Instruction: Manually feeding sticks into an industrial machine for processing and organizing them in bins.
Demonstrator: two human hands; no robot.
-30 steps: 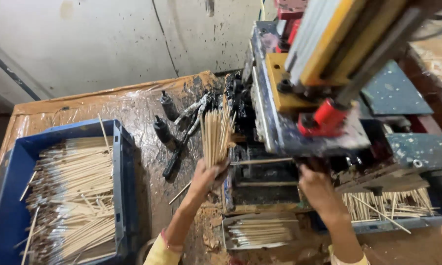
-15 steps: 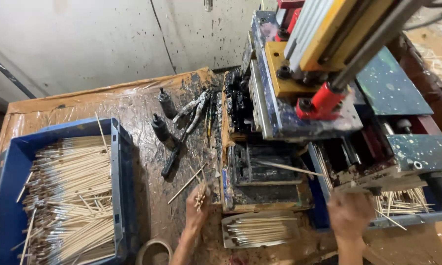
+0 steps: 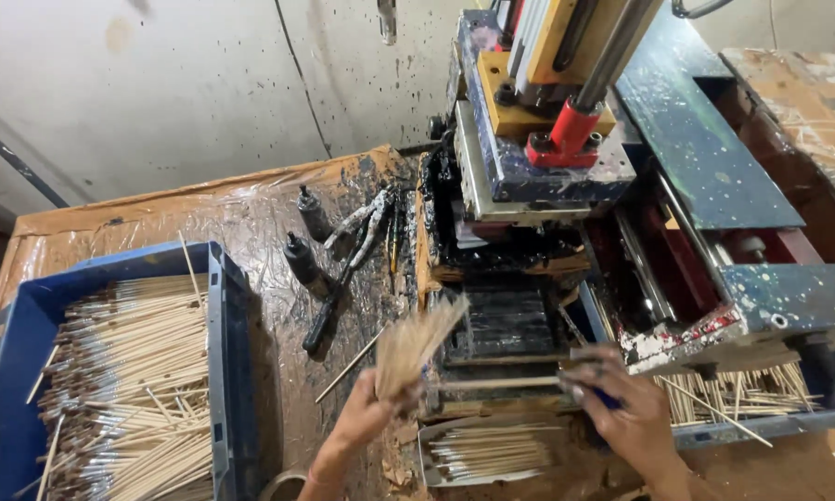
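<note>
A bundle of thin wooden sticks [image 3: 416, 341] is gripped in the left hand [image 3: 369, 413], fanned out and blurred, near the front of the machine's black inked bed [image 3: 503, 320]. Half a second earlier only a short tuft of sticks was seen above that hand, lower and nearer; one second earlier the bundle was held upright against the machine. The bundle has thus been drawn back and brought forward again, which is judged to mean that sticks are being fed to the machine in turns. The left hand is closed around the lower end of the bundle. The right hand [image 3: 622, 408] is half closed, its fingers resting on a single stick [image 3: 492, 381] laid across the front of the bed; whether something small and blue is pinched beneath the fingers cannot be told. Just below the bed, a tray of finished sticks [image 3: 487, 452] is seen, and to the right a further heap of sticks [image 3: 742, 394] lies under the machine's blue frame [image 3: 714, 176]. Farther left on the plastic-covered surface [image 3: 158, 223], pliers [image 3: 343, 278] and two dark bottles [image 3: 304, 260] are laid, and at the far left a blue crate [image 3: 227, 371] is filled with sticks.
</note>
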